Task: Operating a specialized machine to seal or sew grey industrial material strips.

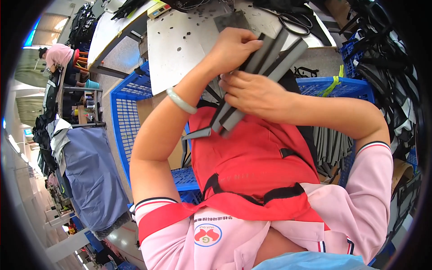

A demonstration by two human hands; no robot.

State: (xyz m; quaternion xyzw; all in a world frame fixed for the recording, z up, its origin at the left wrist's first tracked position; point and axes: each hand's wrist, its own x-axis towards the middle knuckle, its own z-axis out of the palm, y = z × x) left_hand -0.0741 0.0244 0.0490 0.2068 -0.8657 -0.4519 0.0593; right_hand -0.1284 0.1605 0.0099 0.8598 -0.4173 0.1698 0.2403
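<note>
My left hand (234, 47) grips the upper part of a bundle of long grey and black strips (270, 60), thumb across them. My right hand (254, 92) clasps the same bundle lower down, and the strips' lower ends (222, 121) stick out below it over my red apron (252, 157). The bundle slants from upper right to lower left in front of my chest. A pale bangle (180, 101) circles my left wrist.
A metal work table (180, 45) lies ahead with scissors (294, 20) on it. Blue plastic crates stand at left (123, 108) and right (346, 85), the right one holding more grey strips (330, 144). Another person (58, 56) sits far left.
</note>
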